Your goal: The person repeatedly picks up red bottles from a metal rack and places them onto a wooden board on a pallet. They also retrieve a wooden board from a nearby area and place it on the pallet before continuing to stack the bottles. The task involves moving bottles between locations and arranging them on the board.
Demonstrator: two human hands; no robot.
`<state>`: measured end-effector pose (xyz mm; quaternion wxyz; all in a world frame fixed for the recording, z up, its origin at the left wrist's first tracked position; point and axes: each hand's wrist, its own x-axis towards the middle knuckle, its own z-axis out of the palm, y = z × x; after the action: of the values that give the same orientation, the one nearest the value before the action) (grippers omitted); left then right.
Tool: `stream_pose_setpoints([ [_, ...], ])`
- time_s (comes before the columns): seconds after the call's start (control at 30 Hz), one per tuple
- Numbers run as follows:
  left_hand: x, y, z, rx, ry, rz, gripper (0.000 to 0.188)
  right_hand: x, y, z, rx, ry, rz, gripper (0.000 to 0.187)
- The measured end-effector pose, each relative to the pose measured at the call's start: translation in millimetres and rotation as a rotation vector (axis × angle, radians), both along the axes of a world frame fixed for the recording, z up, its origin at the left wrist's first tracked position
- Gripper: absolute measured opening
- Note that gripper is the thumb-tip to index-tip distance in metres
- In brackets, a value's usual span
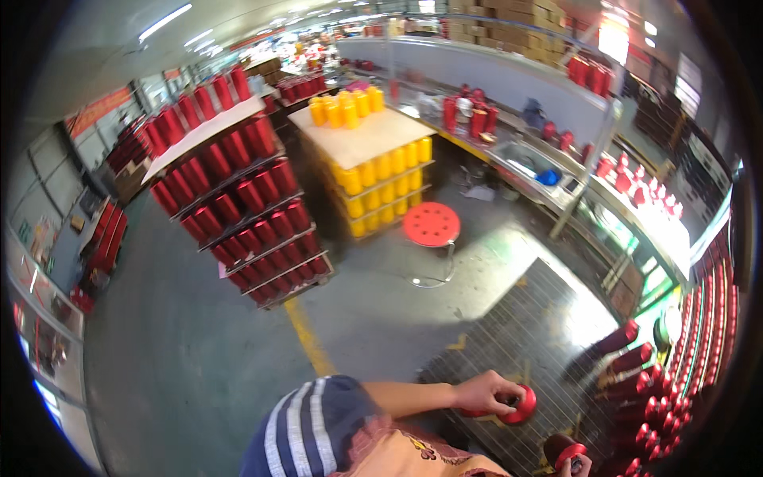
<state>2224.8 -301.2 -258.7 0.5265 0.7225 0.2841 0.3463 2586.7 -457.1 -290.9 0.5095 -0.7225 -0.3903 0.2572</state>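
My left hand (489, 393) reaches out over a dark slatted surface, its fingers closed at the dark opening of a shiny red flask shell (524, 407). A second red flask shell (559, 447) is at the lower edge, nearer to me. The fingers of my right hand (582, 464) are curled at its end; the frame's edge cuts off most of that hand. Several more red flask shells (632, 359) stand on the right, beyond my right hand.
The dark slatted surface (509, 334) lies before me. A red-topped stool (431, 225) stands ahead, near a stack of yellow flask shells (385, 171). Tiered boards of red shells (246, 199) rise on the left. A workbench with a sink (520, 157) runs along the right.
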Motion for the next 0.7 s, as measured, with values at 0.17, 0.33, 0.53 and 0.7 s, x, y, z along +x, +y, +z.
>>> stream_pose_setpoints([
  [0.17,-251.5,-52.2,77.1,-0.026,0.178,0.306,0.023,-194.3,99.1,71.5,0.177,-0.121,0.434,0.016],
  [0.33,-440.0,-107.5,165.5,0.132,0.182,0.778,0.022,-388.1,213.7,151.9,0.115,-0.125,0.735,0.02],
  [0.53,-615.0,-143.2,306.2,0.291,0.067,1.466,0.023,-619.5,350.2,286.0,0.448,0.01,1.151,0.043],
  [0.7,-744.6,-91.0,430.7,0.525,0.351,1.669,0.027,-839.0,440.0,423.0,0.796,-0.06,1.483,0.044],
])
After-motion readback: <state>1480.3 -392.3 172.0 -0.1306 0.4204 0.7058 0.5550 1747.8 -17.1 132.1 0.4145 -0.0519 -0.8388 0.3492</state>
